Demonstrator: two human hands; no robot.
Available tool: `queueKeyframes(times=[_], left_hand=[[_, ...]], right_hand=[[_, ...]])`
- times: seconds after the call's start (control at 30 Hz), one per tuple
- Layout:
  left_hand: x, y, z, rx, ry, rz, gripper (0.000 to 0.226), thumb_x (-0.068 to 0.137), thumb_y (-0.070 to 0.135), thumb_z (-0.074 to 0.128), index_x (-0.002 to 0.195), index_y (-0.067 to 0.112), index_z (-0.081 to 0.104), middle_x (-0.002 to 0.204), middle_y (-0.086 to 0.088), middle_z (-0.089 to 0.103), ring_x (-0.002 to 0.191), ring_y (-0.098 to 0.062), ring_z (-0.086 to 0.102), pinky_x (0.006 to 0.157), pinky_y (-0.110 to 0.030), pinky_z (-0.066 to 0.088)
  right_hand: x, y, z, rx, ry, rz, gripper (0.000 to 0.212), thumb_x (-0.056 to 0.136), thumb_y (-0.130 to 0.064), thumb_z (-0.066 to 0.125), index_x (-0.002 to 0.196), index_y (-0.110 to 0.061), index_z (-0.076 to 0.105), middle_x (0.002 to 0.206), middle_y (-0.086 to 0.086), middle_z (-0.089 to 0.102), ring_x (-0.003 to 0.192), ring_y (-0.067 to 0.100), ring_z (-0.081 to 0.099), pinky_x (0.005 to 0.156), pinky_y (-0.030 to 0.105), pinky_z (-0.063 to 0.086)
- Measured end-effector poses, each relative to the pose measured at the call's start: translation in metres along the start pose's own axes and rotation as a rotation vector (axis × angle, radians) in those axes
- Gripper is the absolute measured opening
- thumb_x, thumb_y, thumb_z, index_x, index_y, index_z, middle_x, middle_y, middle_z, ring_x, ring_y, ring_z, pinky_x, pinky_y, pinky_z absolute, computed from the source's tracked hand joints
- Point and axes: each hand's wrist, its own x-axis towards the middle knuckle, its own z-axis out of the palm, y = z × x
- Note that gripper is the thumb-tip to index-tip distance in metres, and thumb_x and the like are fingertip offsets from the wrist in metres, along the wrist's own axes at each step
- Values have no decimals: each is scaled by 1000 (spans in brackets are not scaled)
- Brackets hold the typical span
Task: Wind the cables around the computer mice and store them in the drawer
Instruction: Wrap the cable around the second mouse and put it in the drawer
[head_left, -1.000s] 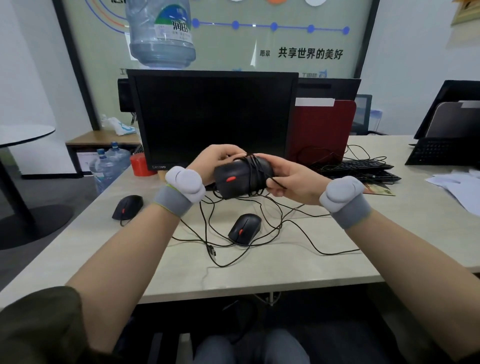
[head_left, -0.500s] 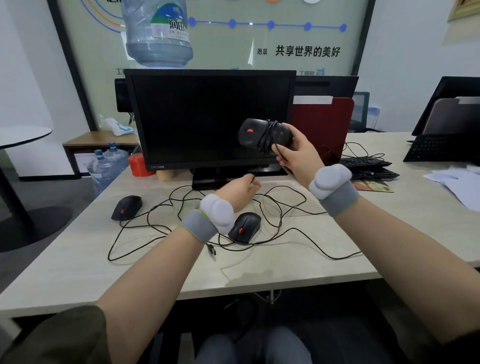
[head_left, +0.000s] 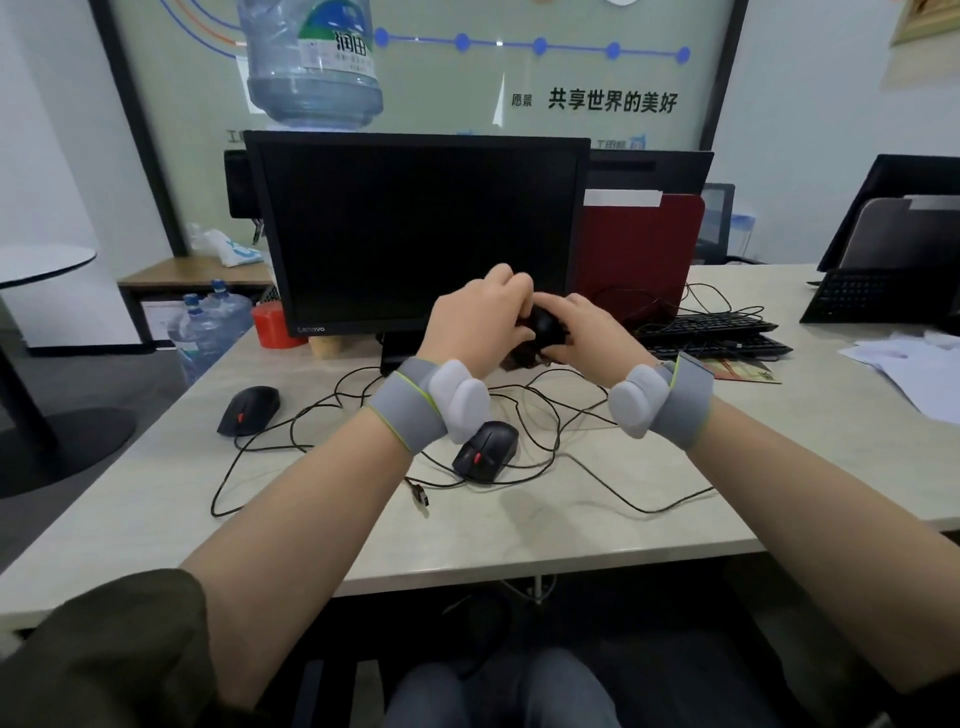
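Note:
A black mouse (head_left: 544, 327) with cable wound round it is held in the air in front of the monitor. My left hand (head_left: 480, 317) and my right hand (head_left: 584, 332) both grip it, covering most of it. A second black mouse (head_left: 485, 451) lies on the desk below my left wrist. A third black mouse (head_left: 248, 410) lies further left. Their loose black cables (head_left: 545, 415) sprawl tangled over the desk, with a USB plug (head_left: 420, 496) near the front. No drawer is visible.
A black monitor (head_left: 421, 234) stands behind my hands, a red folder (head_left: 639, 249) to its right. Black keyboards (head_left: 711, 335) lie at the right, papers (head_left: 914, 364) at the far right. A red cup (head_left: 272, 325) and water bottles (head_left: 208, 322) are left of the monitor.
My right hand has lowered the wound mouse from up by the screen. My left hand rose from the desk and now grips the mouse too.

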Motion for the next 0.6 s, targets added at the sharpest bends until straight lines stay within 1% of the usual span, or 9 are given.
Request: queueKeyframes(times=[0.07,0.13,0.2,0.27,0.37,0.43,0.47,0.53,0.6], left_hand=[[5,-9,-11,-47,-2,-28,20,85,33,60,96,20,50,96,2,50,80,-20,55,66,-33,43],[11,-19,-18,-61,-65,-20,15,85,33,60,88,22,50,89,7,48,78,-18,53,66,-30,39],[12,-26,-20,-79,-150,4,15,86,32,60,82,23,49,87,8,47,77,-16,51,66,-28,37],[12,-32,-19,-162,-204,-12,13,85,31,61,82,22,52,85,7,50,75,-14,51,67,-26,41],[7,-42,-18,-414,-241,-107,7,86,26,62,86,19,59,77,6,57,65,-8,54,61,-16,47],[4,-48,-19,-567,-273,-166,5,87,22,62,86,18,62,74,2,62,58,-7,56,57,-10,47],[2,-51,-20,-646,-301,-204,4,87,21,62,85,18,63,72,2,63,58,-7,57,58,-12,49],[-1,-54,-19,-811,-375,-298,6,88,22,61,85,20,65,73,3,63,63,-7,58,61,-16,51],[-4,-54,-17,-956,-420,-364,9,90,24,58,87,20,65,76,2,64,65,-7,60,57,-16,50]], right_hand=[[-4,0,-2,82,-115,-18,61,82,-6,63,136,-25,42,114,7,54,98,20,56,90,32,50],[-10,0,-2,281,-233,-9,60,84,-3,60,136,-27,41,114,0,56,81,11,57,70,18,52],[-14,1,-1,459,-290,-11,57,86,1,57,128,-34,44,106,-6,57,65,2,57,57,12,48],[-14,1,-1,592,-316,-9,57,85,4,56,117,-42,48,99,-9,56,61,0,57,56,15,47],[-14,3,-1,753,-325,-9,61,84,8,54,113,-46,53,88,-9,58,62,10,50,56,19,44],[-14,6,-2,847,-348,-3,60,84,10,52,117,-40,55,84,-13,61,62,11,47,55,20,43],[-15,7,-3,895,-364,9,59,84,10,51,120,-36,54,84,-13,62,62,10,47,54,19,42],[-15,7,-3,964,-403,30,57,86,12,48,127,-28,50,89,-6,60,60,7,48,53,18,41],[-15,6,-2,1035,-437,50,55,91,12,41,135,-22,42,93,0,54,59,5,47,52,16,39]])
